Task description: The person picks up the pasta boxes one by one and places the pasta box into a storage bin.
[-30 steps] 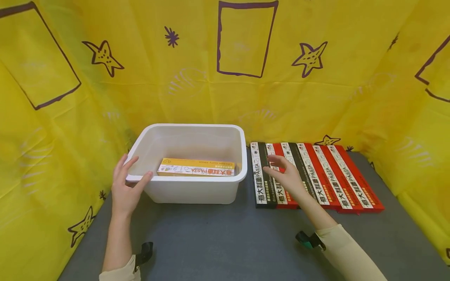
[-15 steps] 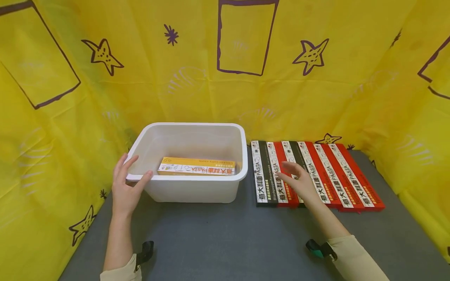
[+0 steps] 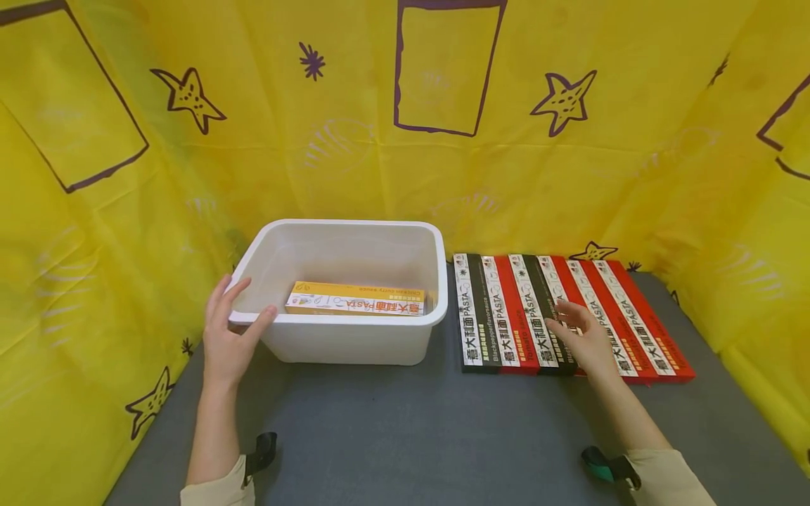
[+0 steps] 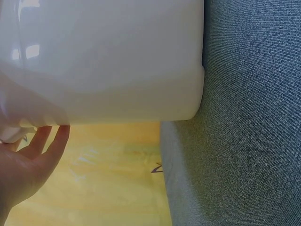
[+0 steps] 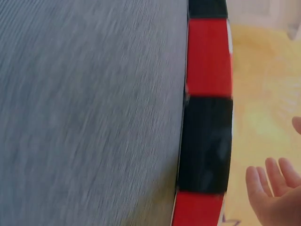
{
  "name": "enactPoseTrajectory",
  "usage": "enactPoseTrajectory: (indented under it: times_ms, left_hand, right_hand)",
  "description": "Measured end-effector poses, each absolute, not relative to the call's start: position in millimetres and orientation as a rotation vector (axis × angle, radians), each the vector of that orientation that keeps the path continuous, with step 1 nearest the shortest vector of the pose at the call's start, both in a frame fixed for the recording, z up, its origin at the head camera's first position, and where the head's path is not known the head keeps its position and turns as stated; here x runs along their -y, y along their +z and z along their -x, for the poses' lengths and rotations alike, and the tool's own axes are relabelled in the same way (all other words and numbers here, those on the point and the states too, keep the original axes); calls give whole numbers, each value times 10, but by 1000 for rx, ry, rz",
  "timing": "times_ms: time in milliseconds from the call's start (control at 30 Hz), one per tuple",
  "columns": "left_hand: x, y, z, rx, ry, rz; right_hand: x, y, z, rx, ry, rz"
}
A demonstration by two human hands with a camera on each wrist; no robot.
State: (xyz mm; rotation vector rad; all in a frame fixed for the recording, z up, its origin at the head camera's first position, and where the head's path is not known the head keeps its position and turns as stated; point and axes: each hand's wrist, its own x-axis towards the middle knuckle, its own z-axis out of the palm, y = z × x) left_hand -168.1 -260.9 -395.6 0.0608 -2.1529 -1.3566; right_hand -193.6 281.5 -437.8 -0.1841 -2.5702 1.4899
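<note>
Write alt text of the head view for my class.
A person's left hand holds the near left corner of a white tub containing a yellow pasta box; their right hand hovers over red and black pasta boxes.

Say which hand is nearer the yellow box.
Left. The left hand holds the near left corner of the white tub, just left of the yellow box; the right hand is well to its right, above the red and black boxes.

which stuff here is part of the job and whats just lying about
Part of the job, it seems:
white tub, touched by the left hand
yellow pasta box inside it
red and black pasta boxes, under the right hand

Just around, likely:
yellow patterned cloth
grey tabletop
dark wrist devices
</note>
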Motion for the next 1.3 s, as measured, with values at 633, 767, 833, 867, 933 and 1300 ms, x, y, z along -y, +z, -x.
enactPoseTrajectory:
  times_ms: [633, 767, 833, 867, 933, 1300]
  left_hand:
    - [2606, -3974, 1683, 2146, -1350, -58]
    - [2610, -3971, 1683, 2150, -1347, -61]
    - [2611, -3969, 1682, 2152, -1350, -60]
    - [2611, -3968, 1681, 2153, -1353, -61]
    - [2611, -3965, 1680, 2155, -1358, -63]
    - [2606, -3965, 1677, 2155, -1382, -70]
  right_hand:
    - [-3461, -4378, 1741, 2590, 1329, 456]
    - [-3577, -4389, 1709, 2595, 1273, 534]
    - [-3633, -4399, 1696, 2595, 1242, 571]
    - [-3660, -4403, 1690, 2595, 1232, 582]
    - [-3710, -4408, 1677, 2599, 1215, 604]
    - [-3968, -4498, 1658, 2627, 1112, 609]
